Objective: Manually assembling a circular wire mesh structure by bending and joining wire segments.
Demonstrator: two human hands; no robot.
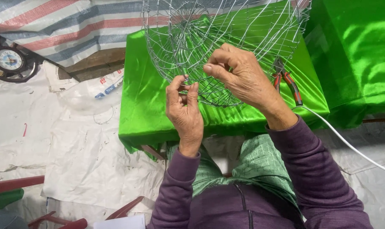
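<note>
A round wire frame (243,29) made of thin silver wires lies tilted on a low table draped in bright green cloth (146,106). My left hand (185,111) pinches a wire at the frame's near rim between thumb and fingers. Just to its right, my right hand (239,76) grips a neighbouring wire with bent fingers. Both arms wear purple sleeves.
Red-handled pliers (288,80) rest on the green cloth right of the frame. A white cable (349,144) runs off to the right. More green cloth (358,55) covers something at right. A round dial gauge (8,59) and white plastic sheets (73,148) lie on the floor at left.
</note>
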